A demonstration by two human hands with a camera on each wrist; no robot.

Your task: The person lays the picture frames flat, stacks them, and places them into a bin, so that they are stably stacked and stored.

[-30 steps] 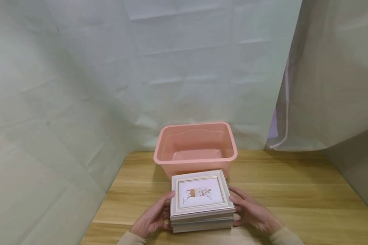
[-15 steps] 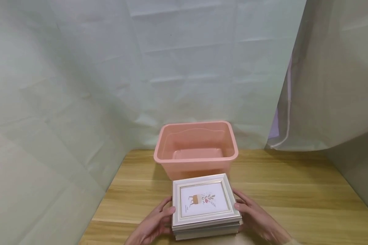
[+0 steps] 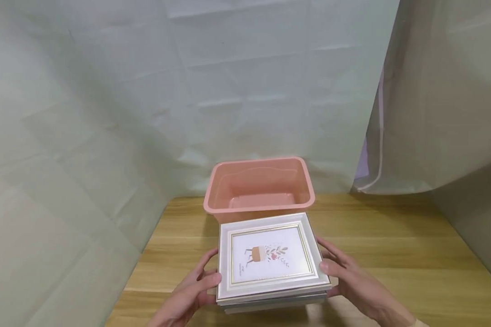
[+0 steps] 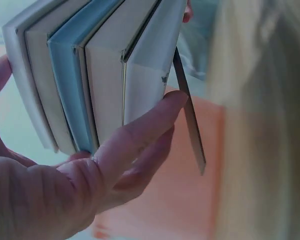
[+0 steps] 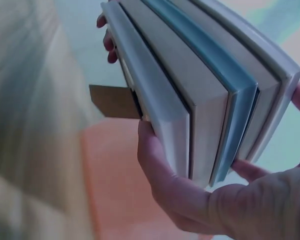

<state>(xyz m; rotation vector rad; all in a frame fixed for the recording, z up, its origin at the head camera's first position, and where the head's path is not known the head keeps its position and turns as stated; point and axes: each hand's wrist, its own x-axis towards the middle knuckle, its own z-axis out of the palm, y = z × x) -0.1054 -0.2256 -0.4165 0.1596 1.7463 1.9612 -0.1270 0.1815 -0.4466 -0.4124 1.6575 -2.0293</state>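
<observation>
Both hands hold a stack of picture frames from opposite sides, up off the table in front of the pink bin. On top lies a white picture frame (image 3: 270, 259) with a gold inner edge and a plant print. My left hand (image 3: 184, 293) grips the left edges, thumb at the top frame and fingers lower down. Across from it, my right hand (image 3: 353, 281) grips the right edges likewise. A blue-edged frame (image 4: 82, 70) sits mid-stack in the left wrist view. From the bottom frame a thin brown flap (image 5: 115, 102) juts out in the right wrist view.
Behind the stack stands a pink plastic bin (image 3: 258, 210), its inside showing nothing in it. The wooden table (image 3: 393, 245) extends to both sides. Pale cloth sheets (image 3: 245, 91) hang at the back and left, and a greyer curtain (image 3: 433, 113) hangs at the right.
The stack first slid a little toward the person. It has since risen off the table in both hands and looks larger. The bin has stayed in place.
</observation>
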